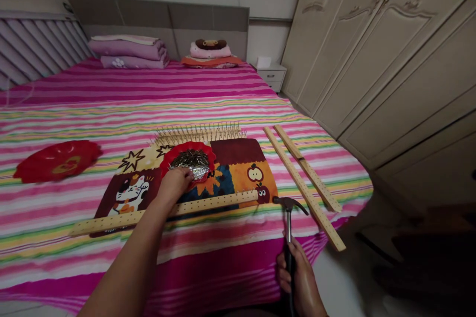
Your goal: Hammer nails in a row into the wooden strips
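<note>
My left hand (174, 182) reaches into a red scalloped dish (188, 160) full of shiny metal nails (193, 162), with its fingers curled together on the pile. My right hand (299, 275) grips the dark handle of a claw hammer (288, 208), whose head hovers just past the right end of a wooden strip (174, 209) drilled with a row of holes. That strip lies across a colourful cartoon mat (238, 168) on the striped bed. Behind the dish lie wooden strips studded with upright nails (203, 133).
Two more drilled wooden strips (305, 178) lie at an angle on the bed's right edge. A second red dish (57, 159) sits at the left. Folded bedding (130, 51) lies by the headboard. Wardrobe doors (390, 49) line the right side, past a narrow strip of floor.
</note>
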`<control>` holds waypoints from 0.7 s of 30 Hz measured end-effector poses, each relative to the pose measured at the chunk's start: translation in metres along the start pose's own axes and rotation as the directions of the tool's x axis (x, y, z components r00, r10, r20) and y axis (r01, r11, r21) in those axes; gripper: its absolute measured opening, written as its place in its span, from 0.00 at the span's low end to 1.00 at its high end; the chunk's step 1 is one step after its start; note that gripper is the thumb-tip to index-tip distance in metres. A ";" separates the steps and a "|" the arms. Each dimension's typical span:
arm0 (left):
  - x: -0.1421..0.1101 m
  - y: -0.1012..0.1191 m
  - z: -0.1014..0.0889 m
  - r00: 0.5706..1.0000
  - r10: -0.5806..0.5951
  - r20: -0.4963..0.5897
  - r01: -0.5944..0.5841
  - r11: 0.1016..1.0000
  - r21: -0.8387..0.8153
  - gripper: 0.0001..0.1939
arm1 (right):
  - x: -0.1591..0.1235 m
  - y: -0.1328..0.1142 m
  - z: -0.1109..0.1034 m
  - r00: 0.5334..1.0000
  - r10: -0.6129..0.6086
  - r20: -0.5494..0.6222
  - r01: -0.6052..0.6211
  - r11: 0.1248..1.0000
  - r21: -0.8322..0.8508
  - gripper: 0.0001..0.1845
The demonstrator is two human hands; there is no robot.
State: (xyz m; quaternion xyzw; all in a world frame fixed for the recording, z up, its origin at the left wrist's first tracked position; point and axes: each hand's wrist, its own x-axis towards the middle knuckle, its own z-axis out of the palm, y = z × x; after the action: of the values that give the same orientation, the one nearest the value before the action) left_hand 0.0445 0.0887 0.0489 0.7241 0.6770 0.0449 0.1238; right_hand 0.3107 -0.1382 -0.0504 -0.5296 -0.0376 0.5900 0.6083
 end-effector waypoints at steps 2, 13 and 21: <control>-0.003 -0.002 -0.001 0.999 -0.011 -0.037 0.008 0.996 -0.089 0.10 | 0.000 0.000 0.000 1.000 -0.001 -0.002 0.001 1.000 -0.003 0.22; -0.028 0.017 -0.001 0.998 -0.063 0.025 0.051 0.454 -0.890 0.17 | -0.001 -0.002 0.003 1.000 -0.004 0.005 0.004 1.000 -0.023 0.22; -0.044 0.037 0.021 0.966 0.047 0.253 0.223 0.338 -0.914 0.19 | -0.003 -0.005 0.005 1.000 0.017 -0.002 -0.017 1.000 -0.005 0.21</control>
State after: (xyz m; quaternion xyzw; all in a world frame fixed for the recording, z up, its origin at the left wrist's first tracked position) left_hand 0.0822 0.0410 0.0417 0.4838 0.5469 0.3321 0.5971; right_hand 0.3097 -0.1366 -0.0433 -0.5321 -0.0341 0.5945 0.6019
